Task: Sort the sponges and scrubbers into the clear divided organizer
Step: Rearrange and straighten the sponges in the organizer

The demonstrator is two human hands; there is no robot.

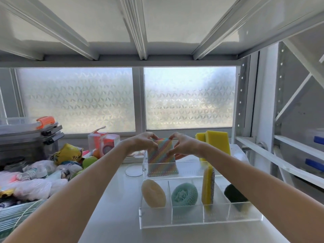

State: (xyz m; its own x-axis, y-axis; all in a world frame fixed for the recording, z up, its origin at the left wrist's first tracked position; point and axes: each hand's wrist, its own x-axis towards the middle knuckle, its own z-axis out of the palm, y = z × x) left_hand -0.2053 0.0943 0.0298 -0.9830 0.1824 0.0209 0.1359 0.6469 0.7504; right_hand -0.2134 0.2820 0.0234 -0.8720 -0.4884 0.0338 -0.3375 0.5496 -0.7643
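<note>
Frosted window panes fill the back of a white shelf bay, with a white table (pixel 108 199) below them. Both hands are raised over the far side of the clear organizer (pixel 199 220). The left hand (pixel 142 141) pinches the top left corner of a rainbow mesh scrubber (pixel 161 155), and the right hand (pixel 184 144) pinches its top right corner, thumbs toward the person and fingers behind. The scrubber hangs upright below the hands, its lower part already inside the long rear compartment, seen through the clear wall.

Nearer the person than the hands, the front row holds a cream round scrubber (pixel 153 192), a teal mesh ball (pixel 184 192), a yellow sponge with a silver face (pixel 208 186) standing on edge, and a dark green pad (pixel 234 193), one to each cell. Just beyond the right hand two yellow sponges (pixel 216 142) stand outside the organizer, so the sorting looks well along but unfinished.

The step in hand seems to be seating the rainbow scrubber in the rear compartment. Next it likely calls for lowering it until it rests on the floor of the cell, then letting go with both hands without tipping it.

Room is generous to the right of the scrubber within that cell. Left of the left hand, a heap of bags and packets (pixel 42 174) crowds the table, and the shelf frame (pixel 273 155) closes in past the right hand
</note>
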